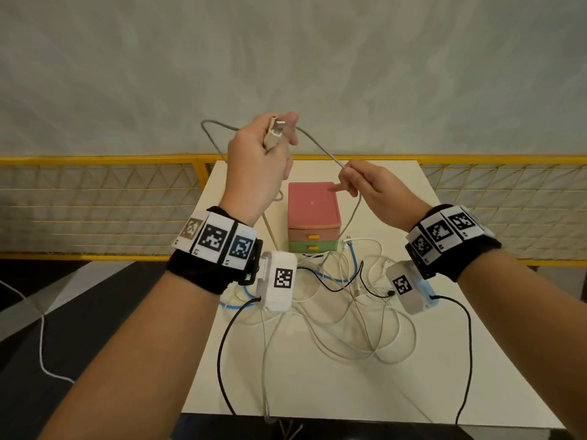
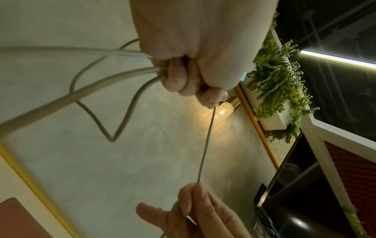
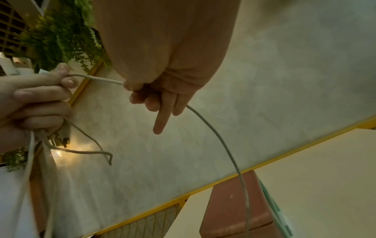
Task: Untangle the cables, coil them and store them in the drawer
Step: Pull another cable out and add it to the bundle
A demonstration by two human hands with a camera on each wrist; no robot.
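Note:
My left hand [image 1: 260, 154] is raised above the table and grips a grey cable [image 1: 320, 147] near its USB plug [image 1: 275, 131], with loops bunched in the fist [image 2: 183, 77]. A loop [image 1: 206, 128] sticks out to the left. My right hand [image 1: 365, 185] pinches the same cable [image 3: 219, 141] between thumb and forefinger [image 2: 195, 198], with one finger [image 3: 160, 122] stretched out. The cable runs taut between both hands [image 2: 205, 145], then drops past the drawer unit. A tangle of white, blue and black cables [image 1: 343, 290] lies on the white table [image 1: 444, 360].
A small drawer unit [image 1: 313, 214] with a pink top and pink and green drawers, both closed, stands mid-table under my hands. A yellow mesh railing [image 1: 95, 192] runs behind the table. Black wrist-camera leads [image 1: 467, 344] hang off the front edge.

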